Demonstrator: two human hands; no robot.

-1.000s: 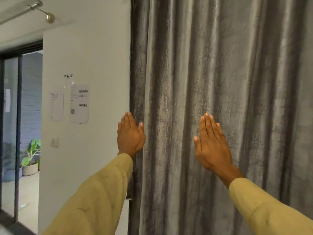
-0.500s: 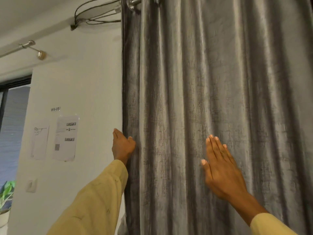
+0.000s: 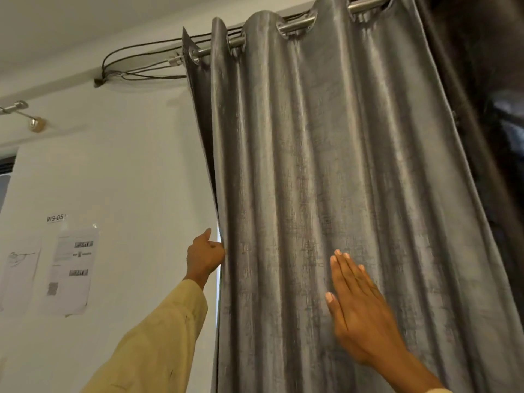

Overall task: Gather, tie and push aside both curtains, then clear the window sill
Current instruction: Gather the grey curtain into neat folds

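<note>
Head view, the only one you have: your left hand [image 3: 205, 258] is at the left edge of the grey curtain [image 3: 326, 180]. Its fingers are curled round that edge and hold the cloth, with the thumb pointing up. A thin bright slit shows just below the hand, between the curtain's edge and the white wall [image 3: 136, 171]. Your right hand [image 3: 360, 310] lies flat on the front of the same curtain, further right and a little lower. Its fingers are straight and close together and grip nothing.

The curtain hangs from its eyelets on the metal rod [image 3: 297, 25] in broad vertical folds, spread across the window. It is not bunched, and no tie is in sight. To its right is a dark strip [image 3: 482, 123]. You cannot tell from here whether that is the second curtain or a gap. Neither the window sill nor anything on it is in view.

Judged from this, you are at the very start. The first curtain is held at one edge, ready to be gathered. Gathering it, tying it and pushing it aside are all left to do, then the same for the other curtain, then clearing the sill. Cables [image 3: 136, 63] run along the wall near the rod's end, and printed papers [image 3: 71, 273] hang on the wall beyond your left sleeve [image 3: 158, 336].
</note>
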